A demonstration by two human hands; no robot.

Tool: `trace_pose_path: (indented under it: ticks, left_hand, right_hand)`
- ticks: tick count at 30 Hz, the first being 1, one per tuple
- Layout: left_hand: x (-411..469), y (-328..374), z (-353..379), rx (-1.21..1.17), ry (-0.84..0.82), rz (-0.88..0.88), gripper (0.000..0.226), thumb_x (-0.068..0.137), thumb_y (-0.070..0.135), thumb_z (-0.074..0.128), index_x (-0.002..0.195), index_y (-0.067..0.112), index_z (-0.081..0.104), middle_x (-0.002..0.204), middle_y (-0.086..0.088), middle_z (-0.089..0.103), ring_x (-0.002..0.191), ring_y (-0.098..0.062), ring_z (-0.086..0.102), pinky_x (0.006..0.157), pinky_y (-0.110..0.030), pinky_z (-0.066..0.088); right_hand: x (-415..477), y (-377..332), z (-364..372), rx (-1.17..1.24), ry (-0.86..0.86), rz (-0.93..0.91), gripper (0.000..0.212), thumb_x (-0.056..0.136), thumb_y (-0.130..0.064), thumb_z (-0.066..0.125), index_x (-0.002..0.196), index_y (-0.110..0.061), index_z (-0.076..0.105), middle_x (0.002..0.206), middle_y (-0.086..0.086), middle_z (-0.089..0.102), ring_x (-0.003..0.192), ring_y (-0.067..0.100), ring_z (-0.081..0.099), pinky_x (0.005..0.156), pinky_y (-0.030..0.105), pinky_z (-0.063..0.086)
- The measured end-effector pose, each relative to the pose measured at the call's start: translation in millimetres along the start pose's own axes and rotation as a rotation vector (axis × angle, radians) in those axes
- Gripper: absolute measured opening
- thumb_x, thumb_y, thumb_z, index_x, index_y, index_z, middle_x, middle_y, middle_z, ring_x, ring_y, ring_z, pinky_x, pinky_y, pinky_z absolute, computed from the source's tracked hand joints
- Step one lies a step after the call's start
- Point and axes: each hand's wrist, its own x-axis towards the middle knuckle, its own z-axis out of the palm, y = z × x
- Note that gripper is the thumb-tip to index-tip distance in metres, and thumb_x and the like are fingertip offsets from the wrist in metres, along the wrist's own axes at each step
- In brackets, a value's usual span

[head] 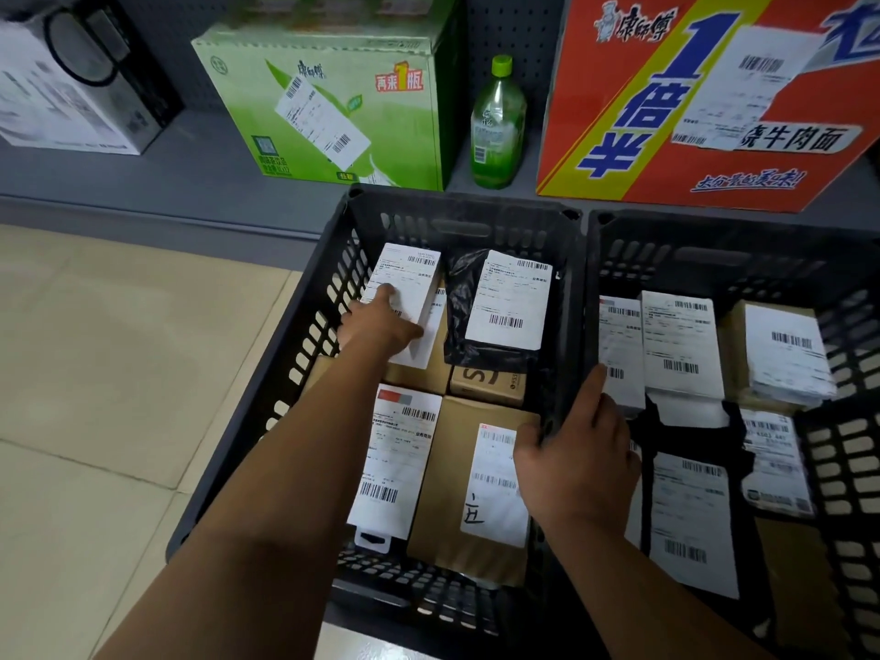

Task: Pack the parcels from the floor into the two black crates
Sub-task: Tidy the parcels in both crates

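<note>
In left crate (305,335), left hand (376,326) on parcel (405,297)

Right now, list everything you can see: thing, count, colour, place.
Crates: 2, black, side by side on the floor.
Parcels: many, white-labelled, brown or black, filling both crates.
Green carton: 1, on the shelf behind.
Bottle: 1, green, right of that carton.
Red carton: 1, shelf, far right.
White box: 1, shelf, far left.
Left hand: on a white parcel in the left crate.
Right hand: gripping the rim between crates.
</note>
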Motion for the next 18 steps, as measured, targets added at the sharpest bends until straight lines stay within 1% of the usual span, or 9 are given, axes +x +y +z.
trace_pose_path:
  ticks: [3, 6, 12, 16, 18]
  left_hand:
    - [-1.3, -0.7, -3.1, 0.132, 0.029, 0.000, 0.076, 0.083, 0.052, 0.070, 0.146, 0.036, 0.031, 0.144, -0.019, 0.042, 0.131, -0.038, 0.040, 0.099, -0.049, 0.047]
    - [0.0, -0.8, -8.1, 0.203, 0.051, 0.014, 0.077, 0.084, 0.055, 0.069, 0.147, 0.033, 0.031, 0.146, -0.019, 0.041, 0.134, -0.038, 0.038, 0.098, -0.047, 0.046]
    - [2.9, -3.7, -9.5, 0.226, 0.049, 0.039, 0.076, 0.083, 0.058, 0.068, 0.146, 0.032, 0.033, 0.146, -0.019, 0.042, 0.135, -0.038, 0.037, 0.100, -0.048, 0.043]
    - [4.1, -3.2, -6.3, 0.217, 0.077, 0.055, 0.067, 0.083, 0.061, 0.065, 0.139, 0.032, 0.043, 0.142, -0.019, 0.046, 0.132, -0.039, 0.039, 0.099, -0.048, 0.041]
    - [4.1, -0.8, -3.1, 0.224, 0.097, 0.054, 0.065, 0.083, 0.061, 0.064, 0.137, 0.031, 0.044, 0.141, -0.020, 0.046, 0.131, -0.040, 0.039, 0.101, -0.048, 0.038]
  right_hand:
    - [-1.2, 0.9, -1.0, 0.016, -0.002, -0.008, 0.091, 0.089, -0.045, 0.048, 0.156, -0.015, -0.006, 0.153, 0.017, 0.033, 0.138, 0.035, 0.035, 0.106, 0.052, 0.038]
    - [-0.4, -0.2, -0.4, 0.024, 0.001, -0.011, 0.091, 0.090, -0.045, 0.049, 0.156, -0.014, -0.005, 0.151, 0.017, 0.034, 0.137, 0.035, 0.036, 0.105, 0.051, 0.038]
    - [-0.3, 0.8, 0.5, 0.029, -0.002, -0.009, 0.092, 0.089, -0.045, 0.050, 0.156, -0.016, -0.007, 0.150, 0.018, 0.035, 0.135, 0.035, 0.038, 0.104, 0.050, 0.038]
    - [0.3, 0.3, 1.6, 0.016, 0.004, -0.007, 0.092, 0.089, -0.044, 0.050, 0.156, -0.014, -0.005, 0.147, 0.018, 0.039, 0.133, 0.036, 0.040, 0.102, 0.050, 0.040]
    - [0.8, 0.1, 1.9, 0.016, 0.005, -0.004, 0.092, 0.089, -0.043, 0.051, 0.156, -0.014, -0.005, 0.146, 0.018, 0.039, 0.132, 0.035, 0.041, 0.102, 0.050, 0.041]
